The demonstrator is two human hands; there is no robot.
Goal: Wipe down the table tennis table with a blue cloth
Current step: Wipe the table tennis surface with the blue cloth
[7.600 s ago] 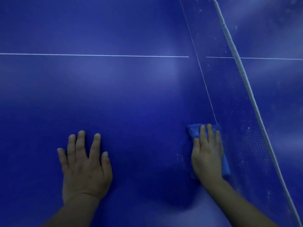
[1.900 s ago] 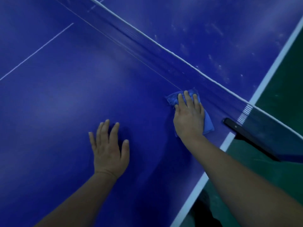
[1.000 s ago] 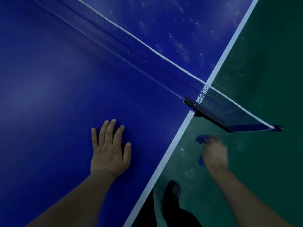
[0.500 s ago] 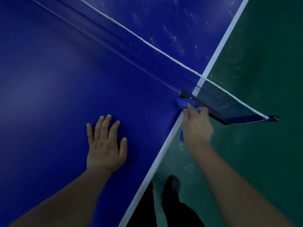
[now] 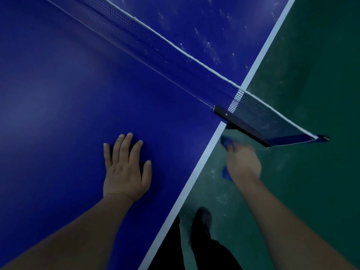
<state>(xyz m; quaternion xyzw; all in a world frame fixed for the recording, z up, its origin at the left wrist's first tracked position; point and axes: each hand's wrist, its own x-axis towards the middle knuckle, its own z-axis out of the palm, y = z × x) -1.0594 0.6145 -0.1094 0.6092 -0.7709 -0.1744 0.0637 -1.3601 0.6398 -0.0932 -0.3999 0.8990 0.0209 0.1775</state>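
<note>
shoe: a dark shoe (image 5: 202, 221) with a dark trouser leg sits closest to the camera, on the green floor (image 5: 311, 94) right next to the table's side edge.

left hand: left hand (image 5: 124, 170) lies flat, palm down, on the blue table (image 5: 58, 94), near the side edge. Its fingers (image 5: 126, 145) are straight and a bit spread, thumb out toward the edge, not holding anything.

side edge: a white line (image 5: 194, 172) runs along the table's side edge, going diagonally from bottom centre up to the top right.

right hand: right hand (image 5: 243, 164) is off the table, over the floor just past the side edge and just below the net clamp. It's pretty motion-blurred. The fingers look curled around the cloth, but honestly I can't tell the exact hold.

cloth: the blue cloth (image 5: 227, 142) is in the right hand, off the table, with one bit poking out above the knuckles near the edge and another bit below the hand by the wrist. Not touching the tabletop as far as I can see.

net clamp: black clamp (image 5: 241, 123) grips the side edge and sticks out over the floor.

net: dark mesh net (image 5: 155, 41) with a white top band crosses the table from top left to the clamp.

far half: beyond the net the table has pale specks and smudges (image 5: 210, 49) near the side edge.
</note>
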